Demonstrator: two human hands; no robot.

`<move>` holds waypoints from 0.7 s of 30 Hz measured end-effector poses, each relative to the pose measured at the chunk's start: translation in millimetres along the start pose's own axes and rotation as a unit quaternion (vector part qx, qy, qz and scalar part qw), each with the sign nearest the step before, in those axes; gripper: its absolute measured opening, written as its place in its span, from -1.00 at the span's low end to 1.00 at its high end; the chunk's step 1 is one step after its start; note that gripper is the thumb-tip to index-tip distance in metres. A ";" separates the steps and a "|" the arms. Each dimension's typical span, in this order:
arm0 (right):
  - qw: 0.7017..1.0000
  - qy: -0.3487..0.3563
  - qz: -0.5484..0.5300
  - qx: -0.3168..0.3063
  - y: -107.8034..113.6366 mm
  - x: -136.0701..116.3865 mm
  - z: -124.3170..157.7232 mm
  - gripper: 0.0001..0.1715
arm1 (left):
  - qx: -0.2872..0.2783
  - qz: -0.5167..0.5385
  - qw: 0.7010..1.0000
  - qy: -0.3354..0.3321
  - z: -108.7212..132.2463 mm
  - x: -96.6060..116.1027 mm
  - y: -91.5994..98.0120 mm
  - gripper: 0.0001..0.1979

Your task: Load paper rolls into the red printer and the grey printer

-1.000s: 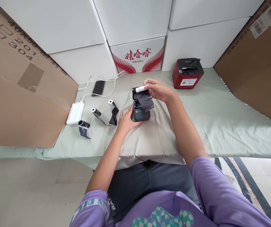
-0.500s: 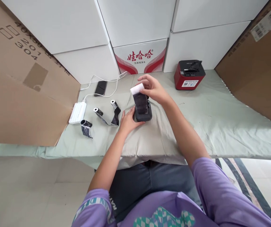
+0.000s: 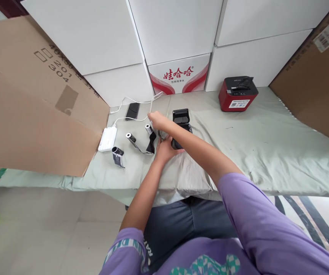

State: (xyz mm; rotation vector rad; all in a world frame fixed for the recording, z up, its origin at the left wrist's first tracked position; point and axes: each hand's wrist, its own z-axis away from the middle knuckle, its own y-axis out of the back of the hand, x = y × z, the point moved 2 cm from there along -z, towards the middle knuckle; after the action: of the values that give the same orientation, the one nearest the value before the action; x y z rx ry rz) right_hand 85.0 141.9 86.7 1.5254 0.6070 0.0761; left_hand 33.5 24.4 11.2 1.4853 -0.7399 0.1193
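Note:
A small black label printer stands on the cloth with its lid raised. My left hand grips its near left side, thumb along the front edge. Reaching across the printer, my right hand is closed beside its left side. A dark, shiny label strip hangs below that hand; the roll itself is hidden by my fingers. Just left of the hand lie two label rolls, one with a black strip trailing and another beside it. A third roll lies nearer the front left.
A white power bank with a white cable and a dark phone lie on the left. A red and black printer stands at the back right. White boxes wall off the back; brown cardboard flanks the left side.
My right hand has moved left and down from above the printer, carrying the label roll. The printer's raised lid now shows bare. The camera view has shifted, with things lying further right.

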 end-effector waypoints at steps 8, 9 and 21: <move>0.999 0.033 0.031 -0.022 8.8 -17.6 -1.4 -0.61 | -0.009 -0.001 1.000 0.016 -0.8 0.8 -0.4 -0.21; 0.998 0.038 0.046 -0.033 7.0 -22.0 -1.3 -0.64 | -0.012 -0.006 1.000 0.023 -1.2 0.6 -0.6 -0.24; 0.759 0.144 -0.613 0.164 38.9 57.3 99.8 -0.55 | -0.012 -0.002 1.000 0.028 -0.9 1.9 0.7 0.04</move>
State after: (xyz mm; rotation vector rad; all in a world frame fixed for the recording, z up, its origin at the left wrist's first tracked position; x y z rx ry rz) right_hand 187.7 77.9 97.9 1.1623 1.8468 -0.8613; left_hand 35.0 24.6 12.9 1.4543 -0.6917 0.1481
